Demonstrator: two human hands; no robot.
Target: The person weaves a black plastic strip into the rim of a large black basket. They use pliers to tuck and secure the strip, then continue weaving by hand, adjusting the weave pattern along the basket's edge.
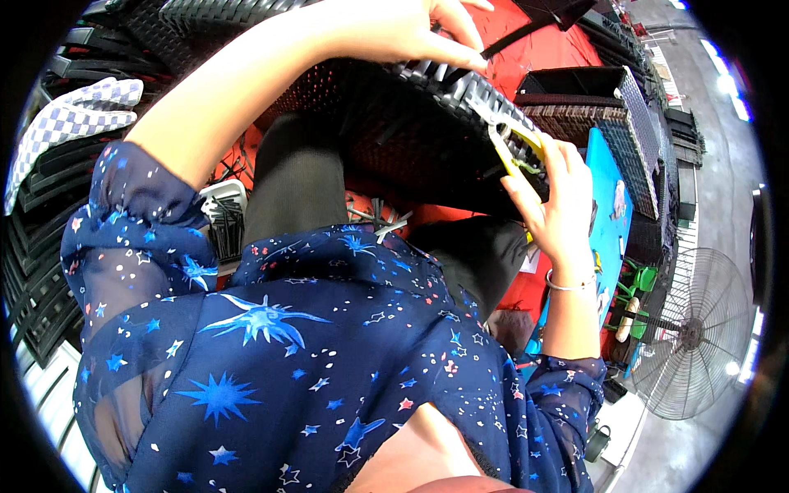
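Note:
A black woven rattan piece (448,89) lies tilted over my dark-trousered knees, its grey-black braided edge facing up. My left hand (394,33) reaches across from the left and grips that edge, thumb on the weave; its other fingers partly run out of the picture at the top. In my right hand (559,193) is a pair of yellow-handled cutters (519,156), the fingers around the handles. Their metal jaws point up and left against the braided edge, to the right of my left thumb. Whether a strand lies in the jaws I cannot tell.
Left of my leg stands a white container (237,191) of black strips. A checkered glove (74,123) lies on stacked black woven pieces at far left. To the right are a woven box (637,140), a blue sheet (608,205) and a large caged fan (694,333). Red covering lies beneath.

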